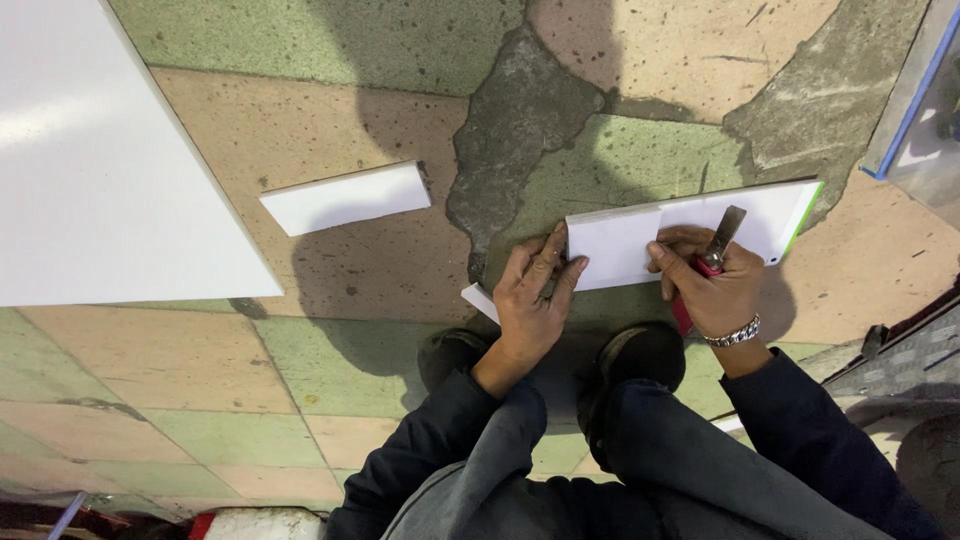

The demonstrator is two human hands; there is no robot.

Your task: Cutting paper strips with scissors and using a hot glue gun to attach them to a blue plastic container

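Nearest the camera, two dark shoes are seen on the patchy stone floor, just this side of the white board strip, which lies flat on that floor. The strip's near left corner is pinned by the left hand, palm down, fingers spread and pressed onto the edge. On the strip's near edge, toward its middle, the right hand is closed in a fist around a red-handled knife; the blade is laid against the strip's face, though whether its tip bites in cannot be told. A small white offcut lies just left of the strip, touching the left hand. The strip is judged light, stiff and smooth, likely to slide unless held down, and best gripped by its long edges. Farther left, a shorter white piece is seen, and beyond it a large white panel.
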